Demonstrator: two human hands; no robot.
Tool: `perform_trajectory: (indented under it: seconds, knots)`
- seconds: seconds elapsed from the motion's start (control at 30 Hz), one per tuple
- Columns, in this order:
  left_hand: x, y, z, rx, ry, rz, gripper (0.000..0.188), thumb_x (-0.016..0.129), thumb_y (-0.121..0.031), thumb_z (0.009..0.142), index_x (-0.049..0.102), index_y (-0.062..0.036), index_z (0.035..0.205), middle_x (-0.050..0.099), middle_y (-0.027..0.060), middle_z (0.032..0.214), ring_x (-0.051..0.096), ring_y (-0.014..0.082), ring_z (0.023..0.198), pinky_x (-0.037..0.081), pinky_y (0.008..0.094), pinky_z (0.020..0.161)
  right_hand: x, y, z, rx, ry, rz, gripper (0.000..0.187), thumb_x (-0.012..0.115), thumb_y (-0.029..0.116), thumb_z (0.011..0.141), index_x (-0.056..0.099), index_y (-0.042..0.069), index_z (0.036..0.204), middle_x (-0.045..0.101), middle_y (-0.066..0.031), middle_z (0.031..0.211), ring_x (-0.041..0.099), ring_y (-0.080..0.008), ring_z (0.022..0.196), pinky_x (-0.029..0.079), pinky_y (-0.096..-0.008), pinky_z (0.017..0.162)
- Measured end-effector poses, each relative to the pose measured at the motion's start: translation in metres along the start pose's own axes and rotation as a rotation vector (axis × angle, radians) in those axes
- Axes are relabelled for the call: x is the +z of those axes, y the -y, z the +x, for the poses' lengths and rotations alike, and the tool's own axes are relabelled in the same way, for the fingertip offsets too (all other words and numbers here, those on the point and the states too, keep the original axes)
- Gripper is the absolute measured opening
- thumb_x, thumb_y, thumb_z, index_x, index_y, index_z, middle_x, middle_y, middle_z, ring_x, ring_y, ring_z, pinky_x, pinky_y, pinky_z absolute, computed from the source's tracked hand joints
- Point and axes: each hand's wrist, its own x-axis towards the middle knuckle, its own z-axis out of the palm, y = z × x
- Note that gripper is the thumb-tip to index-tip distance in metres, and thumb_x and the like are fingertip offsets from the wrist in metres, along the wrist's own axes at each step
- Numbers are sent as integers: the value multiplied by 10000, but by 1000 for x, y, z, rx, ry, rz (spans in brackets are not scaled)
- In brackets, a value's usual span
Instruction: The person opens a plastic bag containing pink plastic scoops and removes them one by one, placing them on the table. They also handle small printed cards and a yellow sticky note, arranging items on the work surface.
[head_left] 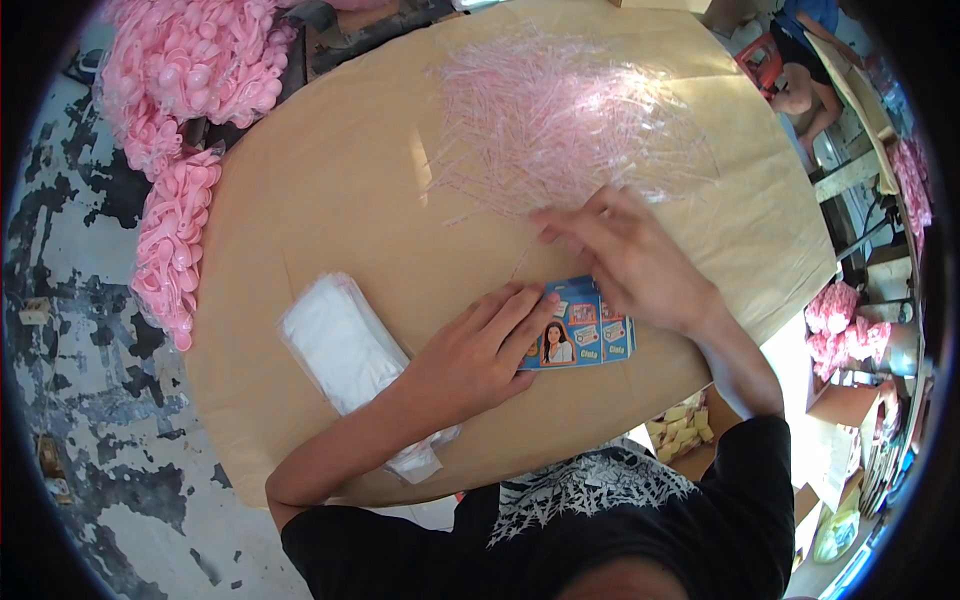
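Observation:
My left hand (485, 345) is closed on the left end of a small stack of blue printed cards (587, 335), fingers across the top and thumb at the near edge. The cards show a picture of a person and lie on the brown-covered table (330, 215). My right hand (630, 255) hovers just beyond the stack with bent fingers. Its fingertips are blurred, so whether they pinch anything is unclear. Past that hand spreads a loose heap of thin pink-and-clear sticks (560, 115). One thin strand lies close to my left fingers.
A bundle of clear plastic bags (345, 335) lies by my left forearm. Bagged pink spoon-like pieces (190, 65) are piled at the far left. Below the table's right edge stands a box of yellowish pieces (683, 428). Another person (805, 80) sits at the far right.

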Motion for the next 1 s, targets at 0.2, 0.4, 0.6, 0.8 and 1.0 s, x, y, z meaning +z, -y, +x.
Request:
perform_trajectory:
  seconds: [0.2, 0.4, 0.6, 0.8, 1.0]
  knots:
    - [1, 1, -4, 17, 5, 2, 796, 771, -167, 700, 427, 12, 1395, 471, 167, 1347, 507, 329, 1220, 437, 397, 1033, -6, -6, -2, 0, -31, -191, 486, 601, 29, 792, 581, 78, 1276, 694, -76, 977, 569, -253, 1007, 393, -402, 953]
    - [3, 2, -4, 52, -36, 45, 747, 747, -188, 755, 424, 26, 1394, 483, 177, 1319, 518, 330, 1201, 447, 395, 1015, 0, 8, -1, -111, -43, 182, 300, 500, 158, 976, 603, 74, 1245, 698, -91, 1021, 565, -275, 1031, 371, -408, 966]
    - [8, 3, -7, 84, -91, 36, 688, 721, -206, 804, 436, 40, 1381, 495, 200, 1298, 535, 335, 1176, 463, 396, 992, -27, 15, -16, 72, -148, -170, 299, 461, 229, 1015, 631, 67, 1201, 708, -120, 978, 577, -288, 1050, 381, -410, 990]
    - [13, 6, -6, 111, -159, 24, 623, 708, -184, 815, 473, 58, 1339, 521, 197, 1255, 555, 335, 1139, 480, 400, 967, -15, 12, -38, 467, -207, -6, 317, 450, 242, 1023, 663, 16, 1087, 713, -148, 835, 692, -321, 829, 510, -409, 778]
    - [12, 8, -10, 126, -220, -18, 584, 706, -166, 815, 499, 68, 1309, 534, 194, 1236, 564, 336, 1120, 485, 397, 959, -22, 15, -26, 437, -312, 147, 374, 409, 294, 1042, 666, 29, 1102, 725, -126, 824, 697, -277, 837, 512, -392, 792]
